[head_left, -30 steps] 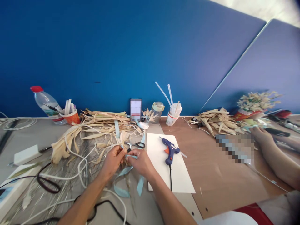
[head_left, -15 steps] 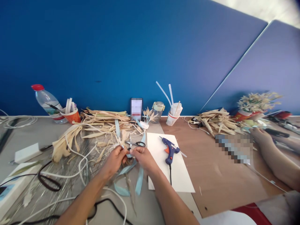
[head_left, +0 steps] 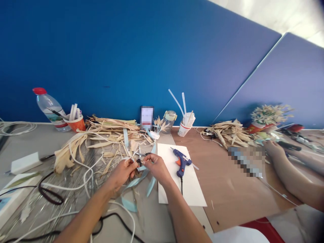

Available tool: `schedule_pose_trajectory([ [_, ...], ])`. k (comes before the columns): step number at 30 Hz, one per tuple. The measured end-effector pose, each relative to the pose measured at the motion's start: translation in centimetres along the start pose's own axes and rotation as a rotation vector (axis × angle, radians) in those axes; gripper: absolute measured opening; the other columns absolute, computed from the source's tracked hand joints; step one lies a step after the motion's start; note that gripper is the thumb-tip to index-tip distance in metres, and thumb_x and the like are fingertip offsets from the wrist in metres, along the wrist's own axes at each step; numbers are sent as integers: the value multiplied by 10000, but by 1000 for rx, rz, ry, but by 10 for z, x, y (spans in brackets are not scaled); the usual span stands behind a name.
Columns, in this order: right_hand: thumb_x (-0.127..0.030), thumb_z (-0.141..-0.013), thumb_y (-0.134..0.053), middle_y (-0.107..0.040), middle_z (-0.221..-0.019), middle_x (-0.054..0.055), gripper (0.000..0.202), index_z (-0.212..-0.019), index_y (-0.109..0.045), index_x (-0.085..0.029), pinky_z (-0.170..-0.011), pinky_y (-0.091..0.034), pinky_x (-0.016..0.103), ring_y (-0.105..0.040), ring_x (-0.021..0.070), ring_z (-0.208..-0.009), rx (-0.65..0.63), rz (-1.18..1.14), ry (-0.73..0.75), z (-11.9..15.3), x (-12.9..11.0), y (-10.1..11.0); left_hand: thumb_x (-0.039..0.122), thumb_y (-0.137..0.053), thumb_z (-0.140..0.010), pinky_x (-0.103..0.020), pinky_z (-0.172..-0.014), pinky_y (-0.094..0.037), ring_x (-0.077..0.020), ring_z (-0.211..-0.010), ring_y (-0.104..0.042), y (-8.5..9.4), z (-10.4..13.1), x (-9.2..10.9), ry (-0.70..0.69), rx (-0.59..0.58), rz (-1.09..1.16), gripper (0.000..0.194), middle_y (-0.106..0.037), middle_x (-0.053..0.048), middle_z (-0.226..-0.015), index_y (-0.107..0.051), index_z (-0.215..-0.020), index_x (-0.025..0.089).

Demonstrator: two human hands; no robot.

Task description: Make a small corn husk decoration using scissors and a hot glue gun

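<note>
Pinching a light blue ribbon (head_left: 142,168) low over the tabletop (head_left: 152,222), two bare hands work close tog. nr the middle of the view. L hand (head_left: 124,172): thumb & fingers pressed tog. on the ribbon's L part, prob. w/ something thin under the fingertips, too small to tell. R hand (head_left: 157,167): thumb & forefinger pinched, apparently on the ribbon's other part, just beside. Best handling, by the look of it: keep L as a steady anchor, let R do the moving w/ a light, even pull, & keep the ribbon flat, no twists. Squeeze gently; dried husks (head_left: 113,123), piled beyond, look brittle. Watch the scissors (head_left: 139,154), lying just past the fingertips, & stray loops of white cable (head_left: 68,188) to the L, either of which could snag a loose end. Glue gun (head_left: 181,163) rests on a white sheet (head_left: 165,180) to the R; treat its nozzle as hot, keep R forearm clear.
</note>
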State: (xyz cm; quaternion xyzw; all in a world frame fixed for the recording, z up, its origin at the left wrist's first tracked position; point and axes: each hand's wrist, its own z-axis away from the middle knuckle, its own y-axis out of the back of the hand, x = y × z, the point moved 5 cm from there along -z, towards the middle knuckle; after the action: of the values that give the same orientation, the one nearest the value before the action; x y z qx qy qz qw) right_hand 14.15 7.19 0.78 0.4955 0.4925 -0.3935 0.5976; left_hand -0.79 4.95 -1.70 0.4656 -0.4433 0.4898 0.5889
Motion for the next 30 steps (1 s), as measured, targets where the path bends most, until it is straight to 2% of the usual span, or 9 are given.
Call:
schedule_pose_trajectory([
  [3,-220,-684,-586,-565,-665,-22,107,-757,-642,-165,-655,-389,242,-505,133,-651,3,24,15,0,-1,2,500,-559,-770,-212,-448,-254,-76,-405,-372,-3,1,-2,16,-59,3,344,-461,61,-433,-515,-685,170],
  [10,-210,-707,-544,-605,-717,-6,168,-826,-653,-161,-664,-407,246,-525,139,-670,-32,13,65,-2,-1,-1,515,-595,-749,-187,-437,-233,-28,-414,-327,-10,0,-1,16,-166,201,368,-483,65,-596,-501,-779,161],
  [16,-216,-709,-554,-524,-626,-36,217,-894,-647,-152,-587,-372,230,-462,113,-579,-52,58,62,-1,-1,1,465,-686,-661,-196,-443,-244,-31,-428,-343,-5,-5,-4,17,-106,213,361,-480,55,-584,-534,-702,140],
  [21,-191,-720,-550,-614,-769,16,227,-920,-645,-144,-697,-425,267,-554,150,-709,-11,187,36,-4,4,2,443,-699,-630,-202,-437,-232,-40,-421,-343,-3,-6,-5,24,-79,175,344,-457,66,-520,-537,-660,140],
  [26,-218,-756,-558,-641,-974,113,329,-1056,-630,-102,-817,-437,315,-596,207,-891,95,361,30,-3,-3,8,483,-706,-596,-204,-430,-179,-32,-395,-320,-1,-7,-4,18,-80,193,390,-494,52,-512,-535,-651,136],
  [30,-255,-798,-528,-660,-1013,101,276,-1012,-663,-145,-871,-416,323,-599,213,-960,55,352,49,5,-13,4,515,-707,-589,-209,-437,-172,-25,-394,-315,-2,-6,0,-20,-113,228,428,-557,21,-575,-539,-664,129],
])
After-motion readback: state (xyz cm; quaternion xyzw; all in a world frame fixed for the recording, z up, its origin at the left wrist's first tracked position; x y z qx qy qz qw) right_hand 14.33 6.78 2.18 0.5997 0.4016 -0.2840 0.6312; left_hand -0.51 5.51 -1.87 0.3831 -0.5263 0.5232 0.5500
